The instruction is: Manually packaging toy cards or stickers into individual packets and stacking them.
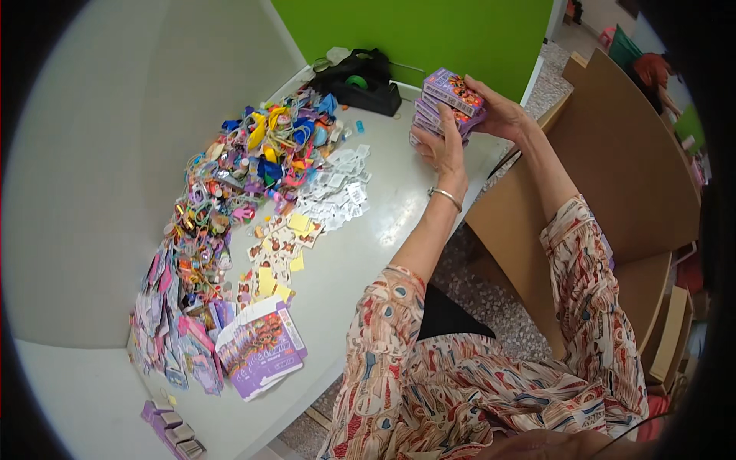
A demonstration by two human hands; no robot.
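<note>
Both hands close on the stack of purple boxes (pixel 448 107) at the far right edge of the desk (pixel 383 222): left hand (pixel 445 149) cupping its near side, right hand (pixel 498 111) over the top box, long axis running left-right.

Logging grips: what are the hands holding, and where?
Stack of small purple cardboard boxes: left hand at its near side, right hand at its far side.

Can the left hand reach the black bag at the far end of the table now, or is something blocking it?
Probably yes. The left hand is already near the far end, at the stack of purple boxes, and the black bag lies just beyond over bare table. It would have to let go of the stack first.
</note>
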